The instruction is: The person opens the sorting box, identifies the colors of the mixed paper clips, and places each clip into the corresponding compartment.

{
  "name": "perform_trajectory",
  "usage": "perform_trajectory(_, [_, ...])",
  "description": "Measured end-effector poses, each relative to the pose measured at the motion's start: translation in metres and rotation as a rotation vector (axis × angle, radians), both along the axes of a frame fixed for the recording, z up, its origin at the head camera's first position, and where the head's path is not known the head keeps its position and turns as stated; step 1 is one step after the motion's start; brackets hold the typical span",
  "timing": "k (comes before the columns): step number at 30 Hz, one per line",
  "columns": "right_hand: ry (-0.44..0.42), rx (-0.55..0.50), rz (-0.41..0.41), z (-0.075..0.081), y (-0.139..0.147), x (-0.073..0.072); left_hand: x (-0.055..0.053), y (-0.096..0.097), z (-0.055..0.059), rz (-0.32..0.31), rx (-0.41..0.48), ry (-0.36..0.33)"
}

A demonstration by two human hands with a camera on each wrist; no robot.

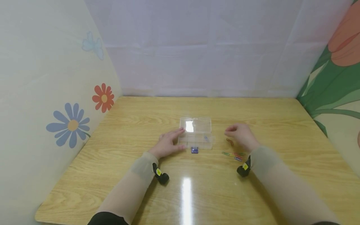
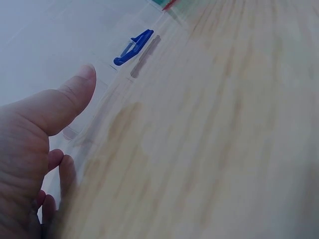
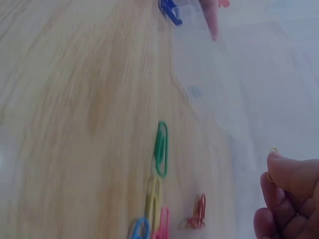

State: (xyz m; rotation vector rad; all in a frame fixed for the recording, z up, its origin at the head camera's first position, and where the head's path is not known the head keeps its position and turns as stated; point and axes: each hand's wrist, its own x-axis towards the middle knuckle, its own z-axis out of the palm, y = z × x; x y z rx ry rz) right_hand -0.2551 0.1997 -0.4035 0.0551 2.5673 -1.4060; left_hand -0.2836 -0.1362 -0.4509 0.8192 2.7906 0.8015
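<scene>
A clear plastic box (image 1: 194,143) lies with its lid (image 1: 199,125) raised behind it and a blue latch (image 1: 194,150) at its front. My left hand (image 1: 167,144) touches the box's left side, thumb near the front corner, fingers mostly straight toward the lid. A small bluish item (image 1: 206,138) shows inside the box at the right. My right hand (image 1: 241,135) is in the air right of the box. Between thumb and forefinger it pinches a small yellow paper clip (image 3: 273,149), mostly hidden by the fingers.
Below the right hand lie a red paper clip (image 3: 199,211) and a loose group with green (image 3: 161,149), yellow (image 3: 153,199), pink (image 3: 164,221) and blue (image 3: 141,228) clips. All rest on a wooden table (image 1: 135,118), with a white backdrop (image 1: 208,62) behind.
</scene>
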Motion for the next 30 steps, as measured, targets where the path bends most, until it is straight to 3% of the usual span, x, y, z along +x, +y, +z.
perform_trajectory(9, [-0.031,-0.034,-0.019,0.0,-0.026,-0.005,-0.001,0.0,-0.001,0.004,0.006,-0.012])
perform_trajectory(18, [0.004,-0.029,-0.002,0.0,-0.055,-0.011,-0.002,0.0,-0.002,0.004,0.003,-0.008])
perform_trajectory(30, [0.011,0.085,0.051,-0.005,-0.087,-0.019,-0.003,0.0,-0.004,0.006,0.012,-0.008])
